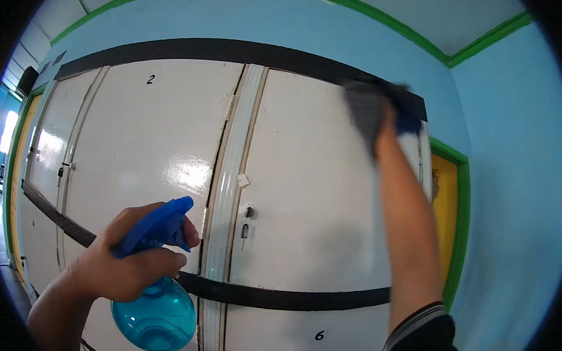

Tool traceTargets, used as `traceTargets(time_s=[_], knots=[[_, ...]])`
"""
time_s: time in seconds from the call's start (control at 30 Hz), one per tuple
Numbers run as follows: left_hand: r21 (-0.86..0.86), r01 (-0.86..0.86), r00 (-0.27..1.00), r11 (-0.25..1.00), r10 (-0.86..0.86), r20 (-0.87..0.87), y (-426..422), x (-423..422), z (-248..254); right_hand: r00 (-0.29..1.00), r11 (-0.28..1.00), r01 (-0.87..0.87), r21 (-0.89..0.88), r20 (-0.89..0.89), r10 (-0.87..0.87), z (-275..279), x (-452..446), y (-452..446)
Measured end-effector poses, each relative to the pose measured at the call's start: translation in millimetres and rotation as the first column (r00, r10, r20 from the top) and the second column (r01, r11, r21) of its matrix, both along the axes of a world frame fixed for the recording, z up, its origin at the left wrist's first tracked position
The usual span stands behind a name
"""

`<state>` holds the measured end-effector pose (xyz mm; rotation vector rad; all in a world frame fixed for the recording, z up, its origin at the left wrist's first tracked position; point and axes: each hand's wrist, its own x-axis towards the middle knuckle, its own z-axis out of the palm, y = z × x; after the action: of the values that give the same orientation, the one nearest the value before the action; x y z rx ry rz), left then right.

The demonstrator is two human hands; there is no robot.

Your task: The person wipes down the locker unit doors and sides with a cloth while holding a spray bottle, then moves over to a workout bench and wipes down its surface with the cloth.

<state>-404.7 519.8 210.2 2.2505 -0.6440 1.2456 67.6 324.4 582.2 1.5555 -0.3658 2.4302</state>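
Note:
My left hand (139, 257) is closed around the neck of a spray bottle (156, 314) with a blue trigger head and a clear turquoise body, its nozzle pointing up and right. At the upper right, my right hand (389, 117) is blurred and presses a dark grey and navy cloth (367, 107) against the top of a white cabinet door (312, 189). The fingers are mostly hidden by the cloth. That door has a lock with a hanging key (245, 231) on its left side.
Another white door (151, 138) marked 2 is to the left, with a padlock (61, 171) near its edge. Black bands (288, 299) cross the cabinet. A green-framed yellow doorway (444, 201) and blue wall (512, 185) lie to the right.

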Motion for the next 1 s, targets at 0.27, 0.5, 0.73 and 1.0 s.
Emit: traceTargets(time_s=[0.27, 0.5, 0.73, 1.0], knots=[[-0.277, 0.098, 0.978, 0.956, -0.144, -0.15, -24, 33, 4, 0.214, 0.05, -0.965, -0.259, -0.657, 0.723, -177, -201, 110], [-0.377, 0.17, 0.958, 0.911, -0.242, -0.152, -27, 58, -3, 0.283, 0.439, -0.893, 0.103, -0.63, 0.723, -208, -164, -32], [-0.2, 0.144, 0.972, 0.969, -0.176, -0.154, -3, 36, -13, 0.812, 0.843, -0.5, 0.198, -0.233, 0.536, -189, -45, -105], [-0.283, 0.104, 0.984, 0.953, -0.14, -0.109, -11, 9, -23, 0.27, 0.107, -0.96, -0.259, -0.751, 0.602, -224, -242, 115]])
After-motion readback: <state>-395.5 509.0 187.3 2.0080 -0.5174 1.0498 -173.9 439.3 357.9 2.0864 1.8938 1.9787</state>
